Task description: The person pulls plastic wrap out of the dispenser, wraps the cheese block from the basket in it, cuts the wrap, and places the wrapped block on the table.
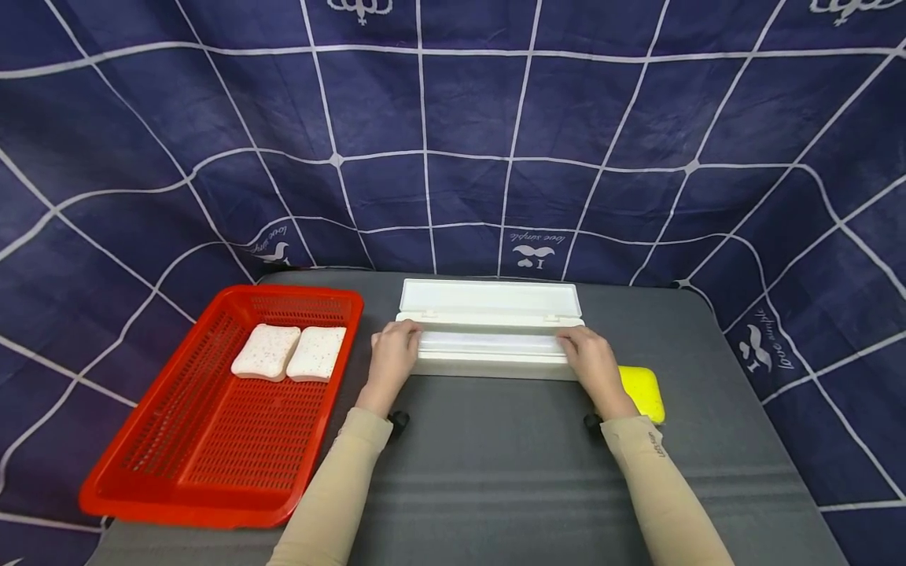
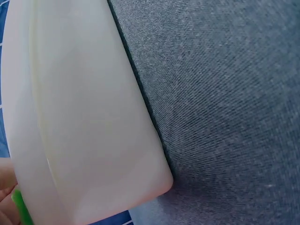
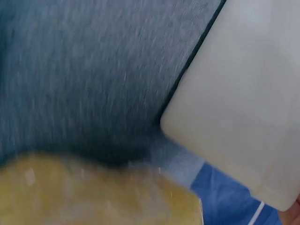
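Note:
A long white plastic wrap dispenser (image 1: 495,366) lies crosswise on the table, its lid (image 1: 490,297) raised at the back. Inside runs a pale, shiny roll of wrap (image 1: 488,343). At the dispenser's left end, my left hand (image 1: 391,355) grips with bent fingers; the right hand (image 1: 593,363) grips the opposite end likewise. The fingertips are partly hidden behind the rim. In the left wrist view, a small green piece (image 2: 22,207) shows beside the fingers. A yellow, rounded block (image 1: 642,393) with glossy highlights lies beside my right wrist, partly covered by it.
To the left stands a red perforated basket (image 1: 311,472). Two pale, speckled, bread-shaped slices (image 1: 266,352) (image 1: 316,354) lie side by side in its far part. A dark blue curtain with white lines (image 1: 467,196) hangs behind the grey tabletop (image 1: 495,472).

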A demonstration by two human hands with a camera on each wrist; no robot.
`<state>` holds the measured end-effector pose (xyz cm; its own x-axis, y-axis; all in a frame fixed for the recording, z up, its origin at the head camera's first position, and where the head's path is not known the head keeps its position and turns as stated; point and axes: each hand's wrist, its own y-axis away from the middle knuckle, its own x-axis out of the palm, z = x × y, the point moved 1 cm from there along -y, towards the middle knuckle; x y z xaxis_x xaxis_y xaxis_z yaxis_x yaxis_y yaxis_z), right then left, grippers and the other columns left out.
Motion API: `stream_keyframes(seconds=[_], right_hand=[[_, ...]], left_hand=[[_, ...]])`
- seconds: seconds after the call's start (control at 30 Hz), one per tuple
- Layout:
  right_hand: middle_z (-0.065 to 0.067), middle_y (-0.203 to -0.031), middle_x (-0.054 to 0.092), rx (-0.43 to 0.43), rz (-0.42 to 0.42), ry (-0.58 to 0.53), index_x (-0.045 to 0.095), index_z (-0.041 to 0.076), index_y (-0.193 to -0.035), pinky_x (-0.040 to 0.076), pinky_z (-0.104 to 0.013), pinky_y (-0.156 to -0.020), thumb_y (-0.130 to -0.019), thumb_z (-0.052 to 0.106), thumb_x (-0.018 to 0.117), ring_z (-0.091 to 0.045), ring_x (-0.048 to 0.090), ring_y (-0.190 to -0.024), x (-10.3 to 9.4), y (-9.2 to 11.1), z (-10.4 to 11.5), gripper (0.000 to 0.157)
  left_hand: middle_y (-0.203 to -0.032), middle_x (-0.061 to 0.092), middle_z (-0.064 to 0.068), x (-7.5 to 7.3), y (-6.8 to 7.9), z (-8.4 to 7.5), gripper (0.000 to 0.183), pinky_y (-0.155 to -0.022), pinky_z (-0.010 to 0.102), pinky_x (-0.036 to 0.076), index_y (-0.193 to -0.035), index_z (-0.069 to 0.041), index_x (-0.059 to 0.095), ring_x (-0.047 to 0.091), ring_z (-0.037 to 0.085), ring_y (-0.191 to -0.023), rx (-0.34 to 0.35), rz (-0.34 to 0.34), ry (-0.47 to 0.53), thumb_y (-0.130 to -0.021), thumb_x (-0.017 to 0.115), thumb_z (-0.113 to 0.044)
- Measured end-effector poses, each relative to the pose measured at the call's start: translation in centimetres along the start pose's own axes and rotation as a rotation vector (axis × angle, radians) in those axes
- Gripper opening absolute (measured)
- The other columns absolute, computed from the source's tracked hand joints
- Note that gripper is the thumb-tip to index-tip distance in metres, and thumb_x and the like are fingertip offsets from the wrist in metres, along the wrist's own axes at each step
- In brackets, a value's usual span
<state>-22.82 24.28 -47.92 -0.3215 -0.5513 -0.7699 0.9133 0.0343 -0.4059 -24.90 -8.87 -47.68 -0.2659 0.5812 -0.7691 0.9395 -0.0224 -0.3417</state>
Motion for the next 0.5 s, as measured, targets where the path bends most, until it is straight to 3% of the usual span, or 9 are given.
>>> stream_keyframes(seconds=[0.27, 0.5], right_hand=[[-0.020, -0.097, 0.071, 0.143, -0.128, -0.105, 0.072, -0.002, -0.095, 0.054, -0.049, -0.085, -0.090, 0.005, 0.070, -0.037, 0.068, -0.094, -0.1, -0.3, 0.5, 0.009], [-0.021, -0.095, 0.070, 0.158, -0.172, -0.136, 0.071, -0.003, -0.094, 0.055, -0.048, -0.082, -0.090, 0.006, 0.070, -0.036, 0.068, -0.091, -1.1, -0.8, 1.3, 0.010]], left_hand=[[-0.092, 0.076, 0.014, -0.5, -0.1, 0.0, 0.011, -0.090, 0.050, 0.049, -0.097, -0.006, 0.075, 0.069, 0.034, -0.090, -0.012, -0.127, 0.086, -0.091, 0.070, -0.013], [-0.094, 0.076, 0.012, -1.5, -0.7, -0.8, 0.011, -0.080, 0.046, 0.055, -0.097, -0.007, 0.077, 0.070, 0.032, -0.087, 0.018, -0.160, 0.115, -0.090, 0.072, -0.012]])
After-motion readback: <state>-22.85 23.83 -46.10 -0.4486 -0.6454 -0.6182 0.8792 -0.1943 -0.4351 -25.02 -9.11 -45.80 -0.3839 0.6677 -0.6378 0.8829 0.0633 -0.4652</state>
